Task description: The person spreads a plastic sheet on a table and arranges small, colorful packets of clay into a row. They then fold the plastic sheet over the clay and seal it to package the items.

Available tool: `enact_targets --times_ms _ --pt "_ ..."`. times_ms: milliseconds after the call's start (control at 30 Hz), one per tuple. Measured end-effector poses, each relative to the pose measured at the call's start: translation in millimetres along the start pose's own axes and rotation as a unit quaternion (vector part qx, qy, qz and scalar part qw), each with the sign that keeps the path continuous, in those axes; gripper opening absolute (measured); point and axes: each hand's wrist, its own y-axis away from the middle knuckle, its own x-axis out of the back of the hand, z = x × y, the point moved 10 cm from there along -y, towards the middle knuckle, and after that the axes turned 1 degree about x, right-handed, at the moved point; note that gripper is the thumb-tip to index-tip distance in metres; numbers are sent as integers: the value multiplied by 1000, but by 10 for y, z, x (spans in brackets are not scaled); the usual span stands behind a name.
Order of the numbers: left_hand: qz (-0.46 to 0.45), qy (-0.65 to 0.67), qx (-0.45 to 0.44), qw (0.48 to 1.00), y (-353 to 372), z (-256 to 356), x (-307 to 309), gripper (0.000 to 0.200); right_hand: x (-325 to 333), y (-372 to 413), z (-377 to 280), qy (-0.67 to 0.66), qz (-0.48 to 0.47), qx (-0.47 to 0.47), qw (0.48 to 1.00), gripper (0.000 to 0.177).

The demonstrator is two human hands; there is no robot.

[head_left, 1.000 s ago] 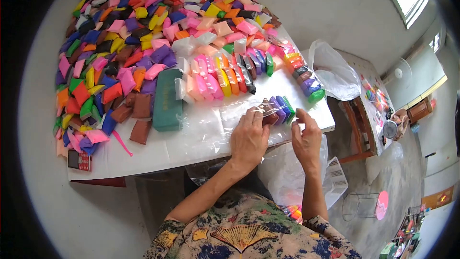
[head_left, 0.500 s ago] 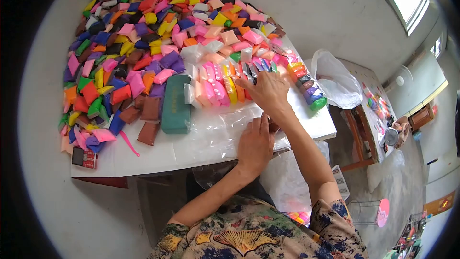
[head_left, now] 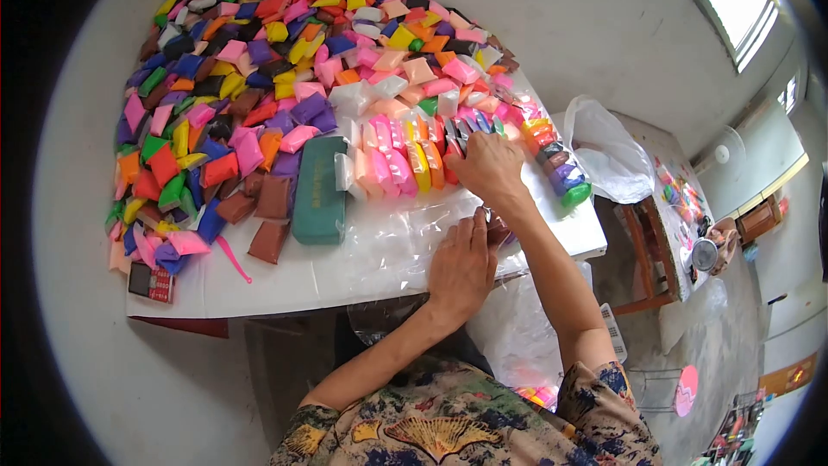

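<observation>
My right hand (head_left: 489, 166) reaches over a neat row of small clear-wrapped coloured packets (head_left: 399, 160), its fingers closed around the red and dark ones near the middle. The fingertips are partly hidden. Closer to me, my left hand (head_left: 461, 266) lies flat with fingers stretched on a clear plastic sheet or bag (head_left: 388, 242) at the table's front edge. Dark brown packets (head_left: 498, 229) sit right beside its fingertips, partly covered by my right forearm. A green box (head_left: 319, 190) stands at the left end of the row.
A big heap of loose coloured packets (head_left: 250, 78) covers the back and left of the white table (head_left: 285, 286). A second short row (head_left: 561, 164) lies at right, beside a white plastic bag (head_left: 608, 151). A small red-and-black device (head_left: 151, 283) rests at the left corner.
My right hand has drawn its outstretched finger back from the yellow and orange packets and now bends over the red and dark ones. My left hand has shifted slightly.
</observation>
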Motion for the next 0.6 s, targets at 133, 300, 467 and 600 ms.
enact_targets --times_ms 133,300,467,600 --pt "-16 13 15 1000 -15 0 3 55 32 31 -1 6 15 -3 1000 37" --pt "15 16 15 1000 -11 -27 0 50 768 457 72 -60 128 -44 989 35" --pt "15 -9 14 1000 -1 -31 -2 42 1212 1477 246 -347 244 -20 905 20" --pt "-19 34 29 999 -6 -80 -12 41 581 1863 425 -476 202 -98 850 24"
